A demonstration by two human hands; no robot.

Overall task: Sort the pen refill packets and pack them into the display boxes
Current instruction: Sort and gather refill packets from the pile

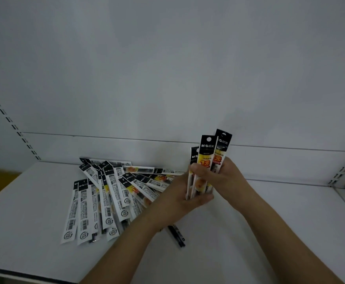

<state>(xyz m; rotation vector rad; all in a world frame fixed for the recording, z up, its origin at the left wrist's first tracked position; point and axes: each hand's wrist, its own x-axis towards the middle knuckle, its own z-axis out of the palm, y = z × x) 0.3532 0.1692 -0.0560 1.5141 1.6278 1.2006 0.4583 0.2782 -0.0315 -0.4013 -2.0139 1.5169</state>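
Your left hand (184,193) and right hand (218,177) both curl round a small bundle (205,171) of refill packets, held upright, tops fanned above your fingers. Judged light, thin, glossy: likely to slide against each other, so grip mid-length and square the lower ends. Just left of your hands, a loose pile (110,193) lies spread on the white shelf (269,232). Behind: plain white back panel (167,68). No display boxes in view.
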